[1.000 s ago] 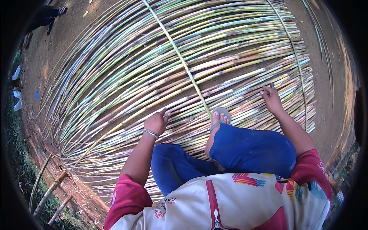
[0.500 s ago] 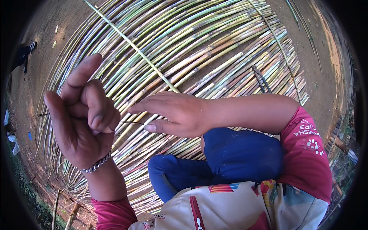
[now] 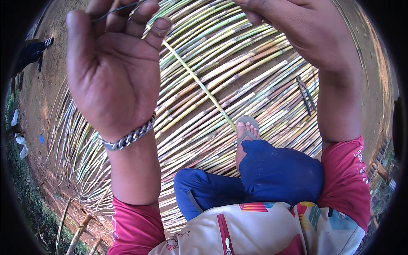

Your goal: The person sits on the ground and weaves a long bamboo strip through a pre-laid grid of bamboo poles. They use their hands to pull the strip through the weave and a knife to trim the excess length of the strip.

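Handling thin dark wire (image 3: 118, 12)

Wire's at 11 o'clock, across the fingers of the left hand (image 3: 117, 72), palm to camera; tips cut off, so can't tell if it's gripped. Right hand (image 3: 310, 29) at 1–2 o'clock, fingertips also cropped, same verdict. Pliers (image 3: 303, 94) lie at 2 o'clock on poles (image 3: 272, 70), untouched. Advice: pinch near the ends, avoid kinks, point sharp tips away.

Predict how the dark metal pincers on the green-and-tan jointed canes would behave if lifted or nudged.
The pincers look stiff and probably heavy for their size, being apparently metal. Their two parted handles might swing together or apart. Nudged, they may catch rather than roll, since the round canes beneath form ridges.
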